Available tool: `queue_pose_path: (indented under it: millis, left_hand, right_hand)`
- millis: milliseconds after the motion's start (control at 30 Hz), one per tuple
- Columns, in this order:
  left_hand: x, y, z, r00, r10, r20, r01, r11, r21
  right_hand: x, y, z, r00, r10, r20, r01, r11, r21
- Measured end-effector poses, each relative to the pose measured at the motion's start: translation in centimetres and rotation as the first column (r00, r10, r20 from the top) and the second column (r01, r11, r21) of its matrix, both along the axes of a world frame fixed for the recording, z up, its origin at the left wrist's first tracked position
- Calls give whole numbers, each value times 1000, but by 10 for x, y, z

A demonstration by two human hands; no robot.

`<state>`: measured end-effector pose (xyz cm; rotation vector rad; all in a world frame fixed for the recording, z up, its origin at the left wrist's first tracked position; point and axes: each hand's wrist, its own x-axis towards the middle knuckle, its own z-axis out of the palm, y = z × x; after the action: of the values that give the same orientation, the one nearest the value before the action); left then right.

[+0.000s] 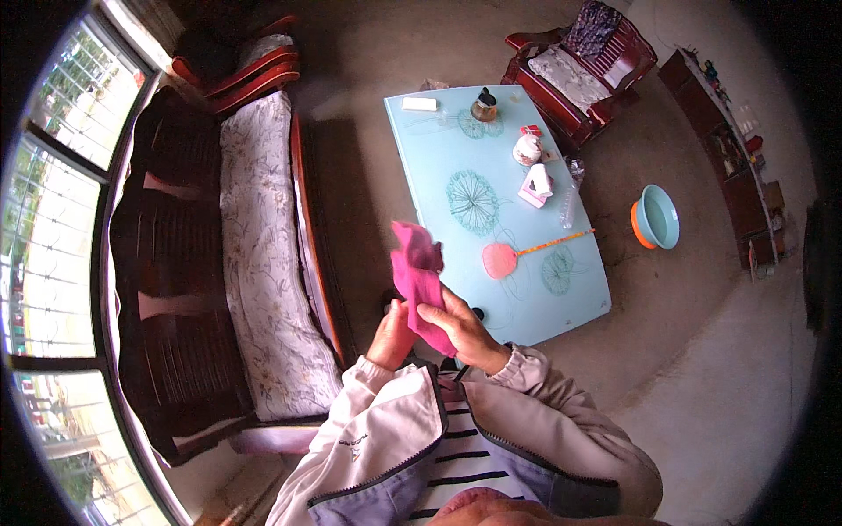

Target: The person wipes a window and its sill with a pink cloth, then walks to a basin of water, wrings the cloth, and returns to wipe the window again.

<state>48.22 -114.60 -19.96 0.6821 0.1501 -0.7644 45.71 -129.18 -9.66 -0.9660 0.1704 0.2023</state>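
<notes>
A bright pink folded cloth [424, 283], perhaps a small knitted garment, is held up in front of my body. My right hand [470, 332] grips its lower part from the right, the thumb lying across the front. Close against the cloth's left side is my left hand [393, 336], thumb pointing up. Its fingers are mostly hidden, so whether it also grips the cloth cannot be told. Beyond my hands stands a table with a light blue cover [434, 177]. On the cover lies a pink fly swatter [501, 260] with an orange-yellow handle.
A wooden sofa with a floral seat cushion [263, 263] runs along the left, beneath barred windows [56, 250]. The table bears a dark-lidded glass pot [485, 108], a white jar [527, 150] and a tissue box [536, 187]. Blue and orange basins [660, 217] are at right, near a wooden armchair [579, 79].
</notes>
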Motion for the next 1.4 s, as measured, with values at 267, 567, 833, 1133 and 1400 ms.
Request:
queue_pose_path:
  millis: [267, 567, 833, 1133, 1400]
  left_hand:
    - [187, 44, 34, 936, -54, 347, -89, 919, 385]
    - [352, 75, 59, 803, 181, 567, -452, 806, 382]
    - [462, 25, 26, 971, -195, 140, 154, 954, 257]
    - [561, -85, 9, 681, -672, 292, 450, 698, 557]
    - [628, -191, -41, 453, -819, 351, 346, 524, 778]
  right_hand:
    - [154, -2, -23, 976, 1, 218, 122, 826, -551]
    - [283, -18, -19, 980, -150, 132, 195, 562, -804]
    - [333, -73, -49, 982, -179, 58, 155, 590, -793]
    - [383, -146, -109, 931, -363, 30, 259, 603, -755]
    - [374, -161, -109, 680, -701, -215, 308, 539, -784]
